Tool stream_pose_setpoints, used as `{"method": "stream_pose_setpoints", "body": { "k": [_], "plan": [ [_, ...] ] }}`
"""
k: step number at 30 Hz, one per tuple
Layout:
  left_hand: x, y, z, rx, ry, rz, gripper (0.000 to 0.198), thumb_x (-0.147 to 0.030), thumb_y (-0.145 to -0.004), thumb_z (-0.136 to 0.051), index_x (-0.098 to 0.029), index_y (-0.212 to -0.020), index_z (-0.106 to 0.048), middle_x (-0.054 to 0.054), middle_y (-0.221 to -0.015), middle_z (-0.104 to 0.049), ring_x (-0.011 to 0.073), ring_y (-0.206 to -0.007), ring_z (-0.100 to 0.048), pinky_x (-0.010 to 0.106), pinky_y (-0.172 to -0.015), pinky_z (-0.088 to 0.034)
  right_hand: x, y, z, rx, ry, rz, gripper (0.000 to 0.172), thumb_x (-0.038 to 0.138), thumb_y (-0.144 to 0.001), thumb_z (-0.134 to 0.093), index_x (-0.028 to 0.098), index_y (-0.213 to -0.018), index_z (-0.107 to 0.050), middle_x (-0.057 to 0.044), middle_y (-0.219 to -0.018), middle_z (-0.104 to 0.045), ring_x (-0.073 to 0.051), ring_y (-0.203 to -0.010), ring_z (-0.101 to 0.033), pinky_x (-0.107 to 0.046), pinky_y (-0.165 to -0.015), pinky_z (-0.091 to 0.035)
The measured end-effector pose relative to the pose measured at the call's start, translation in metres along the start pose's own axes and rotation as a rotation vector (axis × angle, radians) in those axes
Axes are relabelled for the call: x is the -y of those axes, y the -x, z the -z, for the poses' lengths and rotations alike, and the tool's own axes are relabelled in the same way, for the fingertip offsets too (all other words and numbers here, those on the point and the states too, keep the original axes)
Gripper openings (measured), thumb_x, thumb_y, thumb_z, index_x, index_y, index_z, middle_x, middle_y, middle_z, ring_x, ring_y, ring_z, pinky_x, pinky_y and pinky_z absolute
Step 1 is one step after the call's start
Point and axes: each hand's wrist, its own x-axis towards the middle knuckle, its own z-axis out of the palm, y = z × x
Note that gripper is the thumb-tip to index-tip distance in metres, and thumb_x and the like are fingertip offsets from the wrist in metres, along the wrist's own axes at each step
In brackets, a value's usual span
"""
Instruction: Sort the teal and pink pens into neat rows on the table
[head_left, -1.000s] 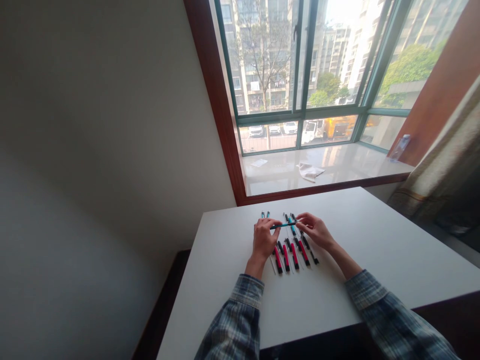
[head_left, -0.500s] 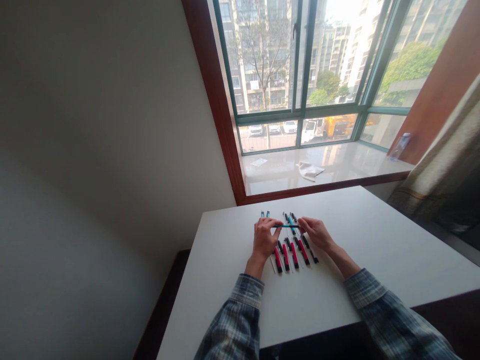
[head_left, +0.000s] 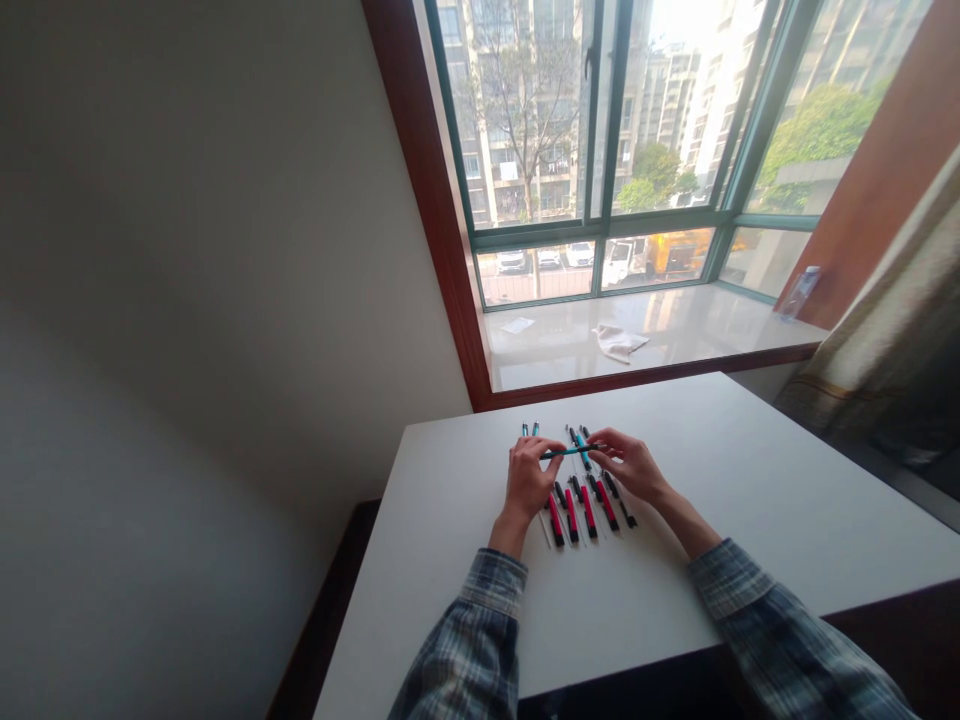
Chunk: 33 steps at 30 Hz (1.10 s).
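Both my hands hold one teal pen (head_left: 571,451) crosswise above rows of pens on the white table (head_left: 750,500). My left hand (head_left: 528,477) pinches its left end with the fingers closed. My right hand (head_left: 628,463) grips its right end, fingers curled. Below the hands lie several red-and-black pens (head_left: 587,510) side by side. More teal pens (head_left: 530,429) lie in a row farther back, partly hidden by my hands.
A window sill (head_left: 675,340) beyond the table carries a crumpled white cloth (head_left: 619,342), a small paper (head_left: 517,325) and a plastic bottle (head_left: 799,292) at the right. A curtain (head_left: 885,330) hangs at the right. The table's left edge drops to the floor.
My right hand has slid slightly left along the teal pen and its fingers have shifted at the pen's end. The left hand has stayed in place.
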Motion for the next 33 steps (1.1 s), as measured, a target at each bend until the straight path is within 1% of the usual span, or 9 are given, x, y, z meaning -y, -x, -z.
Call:
{"method": "stream_pose_setpoints", "body": {
  "k": [6, 8, 10, 13, 19, 24, 29, 31, 33],
  "plan": [
    [0.0006, 0.0006, -0.0009, 0.025, 0.006, -0.016, 0.013, -0.022, -0.091, -0.067, -0.029, -0.098, -0.077, 0.002, -0.100, -0.076, 0.0262, -0.106, -0.062, 0.046, -0.099, -0.045, 0.0008, 0.0015, 0.0008, -0.004, 0.152, -0.031, 0.053, 0.060, -0.098, -0.049, 0.020, -0.066, -0.063, -0.002, -0.061, -0.064, -0.016, -0.056, -0.057, -0.029, -0.056, -0.047],
    [0.0004, 0.0008, -0.0005, 0.032, 0.008, -0.018, 0.014, -0.022, -0.091, -0.067, -0.028, -0.098, -0.077, 0.003, -0.101, -0.076, 0.0261, -0.106, -0.062, 0.046, -0.098, -0.045, 0.0009, 0.0015, 0.0009, 0.007, 0.127, -0.033, 0.051, 0.060, -0.097, -0.049, 0.020, -0.069, -0.064, -0.002, -0.062, -0.065, -0.017, -0.058, -0.058, -0.030, -0.057, -0.049],
    [0.0002, 0.0009, 0.0000, 0.029, 0.014, -0.012, 0.014, -0.022, -0.091, -0.067, -0.028, -0.098, -0.077, 0.004, -0.100, -0.076, 0.0261, -0.105, -0.062, 0.045, -0.098, -0.046, 0.0014, 0.0012, 0.0006, 0.009, 0.049, -0.023, 0.039, 0.060, -0.092, -0.059, 0.022, -0.088, -0.069, -0.003, -0.070, -0.069, -0.019, -0.064, -0.063, -0.032, -0.061, -0.053],
    [0.0001, 0.0010, 0.0006, 0.021, 0.033, 0.000, 0.015, -0.021, -0.091, -0.066, -0.028, -0.098, -0.077, 0.004, -0.100, -0.076, 0.0261, -0.105, -0.062, 0.046, -0.098, -0.046, 0.0028, 0.0010, -0.0011, 0.003, -0.055, 0.011, 0.040, 0.056, -0.085, -0.071, 0.025, -0.108, -0.066, -0.003, -0.084, -0.073, -0.022, -0.075, -0.068, -0.036, -0.069, -0.059],
    [0.0006, 0.0006, 0.0007, 0.023, 0.029, 0.007, 0.015, -0.020, -0.091, -0.066, -0.028, -0.097, -0.077, 0.003, -0.100, -0.076, 0.0262, -0.105, -0.061, 0.045, -0.097, -0.047, 0.0038, 0.0011, -0.0029, -0.046, 0.027, 0.046, 0.036, 0.059, -0.088, -0.065, 0.024, -0.090, -0.070, -0.005, -0.082, -0.073, -0.022, -0.071, -0.066, -0.037, -0.069, -0.056],
    [0.0002, 0.0002, 0.0004, 0.036, -0.003, -0.021, 0.015, -0.019, -0.090, -0.068, -0.029, -0.096, -0.077, 0.002, -0.100, -0.075, 0.0261, -0.106, -0.061, 0.045, -0.098, -0.044, 0.0004, 0.0023, -0.0026, -0.041, 0.199, -0.019, 0.052, 0.064, -0.093, -0.054, 0.020, -0.068, -0.065, -0.001, -0.058, -0.063, -0.016, -0.054, -0.053, -0.028, -0.055, -0.043],
    [-0.0004, 0.0004, 0.0001, 0.058, -0.027, -0.044, 0.016, -0.017, -0.090, -0.068, -0.029, -0.097, -0.077, 0.003, -0.101, -0.075, 0.0263, -0.108, -0.061, 0.046, -0.099, -0.042, -0.0021, 0.0036, -0.0036, 0.003, 0.266, -0.071, 0.063, 0.061, -0.099, -0.045, 0.018, -0.054, -0.059, 0.000, -0.048, -0.054, -0.013, -0.047, -0.046, -0.027, -0.053, -0.036],
    [-0.0004, 0.0004, 0.0004, 0.058, -0.028, -0.043, 0.016, -0.018, -0.091, -0.068, -0.029, -0.097, -0.077, 0.003, -0.102, -0.075, 0.0265, -0.108, -0.061, 0.046, -0.099, -0.042, -0.0015, 0.0039, -0.0034, -0.006, 0.265, -0.067, 0.062, 0.061, -0.099, -0.045, 0.019, -0.055, -0.059, 0.000, -0.048, -0.053, -0.013, -0.047, -0.047, -0.028, -0.053, -0.037],
    [-0.0004, 0.0002, 0.0009, 0.046, -0.021, -0.031, 0.015, -0.020, -0.091, -0.068, -0.029, -0.097, -0.077, 0.003, -0.101, -0.076, 0.0265, -0.107, -0.061, 0.046, -0.098, -0.042, 0.0000, 0.0038, -0.0030, -0.025, 0.228, -0.034, 0.051, 0.061, -0.096, -0.052, 0.020, -0.069, -0.067, 0.000, -0.056, -0.061, -0.015, -0.052, -0.053, -0.029, -0.055, -0.042]
  ]
}}
